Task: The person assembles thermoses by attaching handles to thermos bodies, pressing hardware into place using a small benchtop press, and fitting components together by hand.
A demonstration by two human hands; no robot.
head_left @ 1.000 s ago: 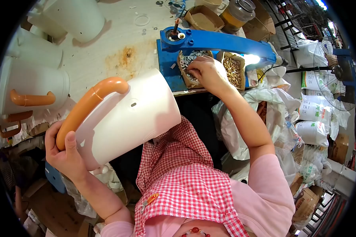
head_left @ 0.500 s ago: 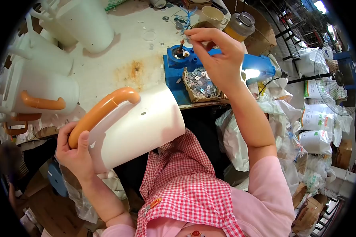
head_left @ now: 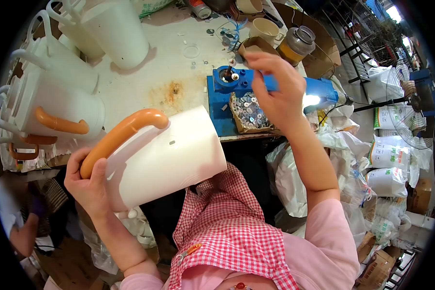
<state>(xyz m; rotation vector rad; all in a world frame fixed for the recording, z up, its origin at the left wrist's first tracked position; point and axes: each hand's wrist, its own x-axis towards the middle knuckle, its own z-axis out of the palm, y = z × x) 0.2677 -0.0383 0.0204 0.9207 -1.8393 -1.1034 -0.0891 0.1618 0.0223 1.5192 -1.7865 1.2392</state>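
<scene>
My left hand [head_left: 89,186] is wrapped round the lower end of an orange handle [head_left: 123,135], fixed to a white cylindrical container [head_left: 171,162] tilted above my lap. A small oval hole shows in its wall. My right hand [head_left: 278,89], slightly blurred, is raised over a blue press-like device [head_left: 223,86], its thumb and index finger apart with nothing visible between them. Just left of its fingertips, a pale washer [head_left: 232,62] sits atop the device's upright rod. Below is a cardboard box of washers [head_left: 249,112].
White containers [head_left: 116,36] stand on the table [head_left: 154,53] at the left, some with orange handles. Behind the device are a cup [head_left: 265,30] and a jar [head_left: 297,44]. A fan [head_left: 411,106] and white sacks are at the right; another person [head_left: 21,220] is at the lower left.
My right hand rose from the parts boxes to the rod, then moved slightly right and down, its fingers parting. A washer now tops the rod. The view has shifted; my left hand keeps its hold.
</scene>
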